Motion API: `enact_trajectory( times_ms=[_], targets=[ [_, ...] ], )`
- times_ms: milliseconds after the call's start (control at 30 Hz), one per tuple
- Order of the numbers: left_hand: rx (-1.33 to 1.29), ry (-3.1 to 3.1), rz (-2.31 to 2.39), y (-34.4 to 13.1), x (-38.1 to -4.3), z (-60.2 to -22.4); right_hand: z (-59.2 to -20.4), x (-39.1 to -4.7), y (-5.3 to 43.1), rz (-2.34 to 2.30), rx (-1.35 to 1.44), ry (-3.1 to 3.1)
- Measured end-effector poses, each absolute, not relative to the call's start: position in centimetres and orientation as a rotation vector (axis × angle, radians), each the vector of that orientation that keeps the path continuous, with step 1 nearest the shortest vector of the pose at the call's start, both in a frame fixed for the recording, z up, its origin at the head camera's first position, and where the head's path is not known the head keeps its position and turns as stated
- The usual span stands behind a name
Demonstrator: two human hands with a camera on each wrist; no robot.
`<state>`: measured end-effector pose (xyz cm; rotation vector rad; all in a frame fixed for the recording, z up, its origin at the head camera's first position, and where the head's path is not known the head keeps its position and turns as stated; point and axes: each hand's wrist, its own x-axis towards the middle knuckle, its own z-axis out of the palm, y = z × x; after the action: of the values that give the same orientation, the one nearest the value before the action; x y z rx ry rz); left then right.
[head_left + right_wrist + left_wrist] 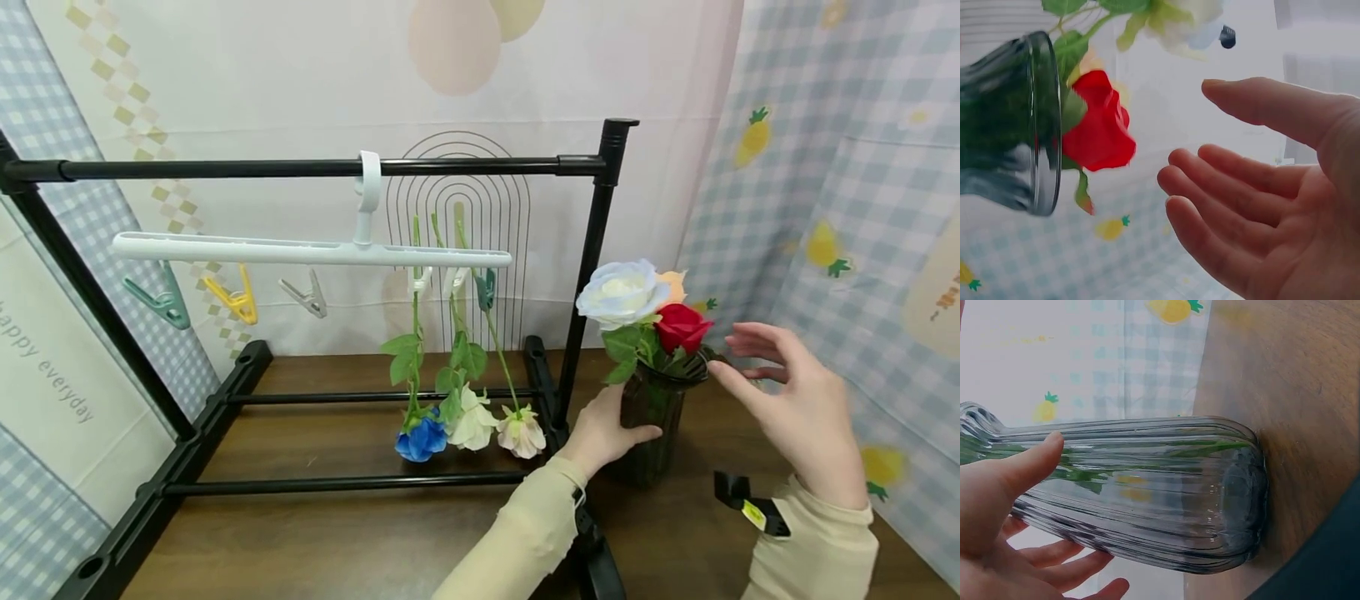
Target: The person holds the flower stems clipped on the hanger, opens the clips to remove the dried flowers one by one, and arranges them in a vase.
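Note:
A ribbed, dark-tinted glass vase [651, 425] stands on the table to the right of a black rack. In it are a pale blue-white rose [622, 294], a red rose [681, 327] and a peach flower [672, 286] behind them. My left hand [611, 429] holds the vase, its thumb on the near side and its fingers round the back; green stems [1091, 472] show through the glass. Just right of the rim, my right hand [795, 408] is apart from vase and flowers, its fingers loosely bent around nothing.
From the rack's top bar [480, 167] hangs a white hanger [315, 250] with several clips. Its right-hand clips hold a blue flower [422, 437], a white flower [474, 419] and a pale pink flower [521, 432], heads down. Checked cloth [900, 192] borders the right side.

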<state>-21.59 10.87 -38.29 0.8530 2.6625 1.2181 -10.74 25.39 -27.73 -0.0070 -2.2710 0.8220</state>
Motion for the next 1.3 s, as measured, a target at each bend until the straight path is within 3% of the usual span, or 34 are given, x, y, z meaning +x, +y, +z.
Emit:
enact_trajectory(
  times_ms=[300,500,1000,1300],
  targets=[
    [1.045,2.718,0.795,6.6,-21.2,-34.9,-27.5,-11.4,23.9,0.792,0.089,-2.269],
    [1.135,2.663,0.747,3.7,-20.9,-32.9,-27.3,-11.6,23.8,0.761,0.106,-2.273],
    [1.04,2.613,1.328,-3.7,-19.4,-31.0,-27.8,-10.9,24.1,0.678,0.104,-2.424],
    [0.905,2.73,1.74,-8.4,-21.5,-31.7,-28.4,-12.1,21.5,0.546,0.514,-2.663]
  ],
)
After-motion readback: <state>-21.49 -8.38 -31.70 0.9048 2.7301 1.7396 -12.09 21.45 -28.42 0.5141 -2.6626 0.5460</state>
